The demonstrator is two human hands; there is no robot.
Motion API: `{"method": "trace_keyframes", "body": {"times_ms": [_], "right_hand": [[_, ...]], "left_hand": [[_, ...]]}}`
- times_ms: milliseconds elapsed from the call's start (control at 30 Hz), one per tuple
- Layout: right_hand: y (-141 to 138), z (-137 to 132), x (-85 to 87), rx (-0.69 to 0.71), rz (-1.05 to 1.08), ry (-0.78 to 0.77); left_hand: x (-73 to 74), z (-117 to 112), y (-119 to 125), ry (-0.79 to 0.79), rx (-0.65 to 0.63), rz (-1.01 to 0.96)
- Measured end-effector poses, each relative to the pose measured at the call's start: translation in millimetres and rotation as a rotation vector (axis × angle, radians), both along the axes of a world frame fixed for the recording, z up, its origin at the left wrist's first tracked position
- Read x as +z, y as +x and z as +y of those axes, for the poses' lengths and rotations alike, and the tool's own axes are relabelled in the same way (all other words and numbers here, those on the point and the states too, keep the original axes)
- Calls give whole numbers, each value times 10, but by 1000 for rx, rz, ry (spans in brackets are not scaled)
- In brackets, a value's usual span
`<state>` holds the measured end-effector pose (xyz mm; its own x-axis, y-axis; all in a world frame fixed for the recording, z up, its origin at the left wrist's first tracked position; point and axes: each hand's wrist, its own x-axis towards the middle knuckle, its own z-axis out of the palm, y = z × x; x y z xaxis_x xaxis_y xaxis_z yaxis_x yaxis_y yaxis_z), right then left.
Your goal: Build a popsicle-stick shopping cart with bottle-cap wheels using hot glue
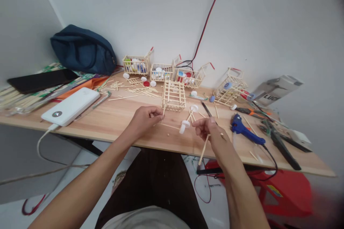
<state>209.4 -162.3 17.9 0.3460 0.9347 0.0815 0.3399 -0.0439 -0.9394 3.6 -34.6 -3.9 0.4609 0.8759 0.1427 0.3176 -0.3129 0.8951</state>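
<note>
My left hand is closed in a pinch on a short thin wooden stick, held upright by the near left corner of a small stick-built basket. To the right, my right hand has its fingers curled, with a longer wooden stick tucked under the palm and slanting down past the table edge; its lower tip looks dark. Whether the right fingertips pinch anything else I cannot make out. White plastic caps lie between the hands, beside a few loose sticks.
Small stick-built carts filled with caps line the wall, and another cart stands tilted at right. A blue glue gun, pliers and a carton lie right. A power bank, phone and blue bag sit left.
</note>
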Motion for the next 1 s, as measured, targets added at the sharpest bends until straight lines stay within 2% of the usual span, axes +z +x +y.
{"method": "trace_keyframes", "body": {"times_ms": [100, 200, 333, 467, 600, 733, 833, 1000], "right_hand": [[19, -24, 99, 9, -37, -30], [81, -25, 189, 35, 36, -77], [197, 37, 244, 32, 12, -79], [190, 106, 167, 102, 12, -158], [2, 102, -3, 139, 104, -164], [-198, 76, -116, 156, 258, -173], [-223, 73, -120, 213, 336, -188], [-39, 62, 13, 229, 277, -151]], "left_hand": [[14, -34, -14, -34, -12, -18], [26, -59, -18, -63, -31, -42], [34, -56, -29, -70, -17, -82], [45, -72, -59, -18, 26, -146], [52, -171, -107, 113, 99, -206], [39, -274, -151, 230, 109, -278], [24, -293, -185, 258, 122, -289], [16, -233, -245, 222, 168, -176]]}}
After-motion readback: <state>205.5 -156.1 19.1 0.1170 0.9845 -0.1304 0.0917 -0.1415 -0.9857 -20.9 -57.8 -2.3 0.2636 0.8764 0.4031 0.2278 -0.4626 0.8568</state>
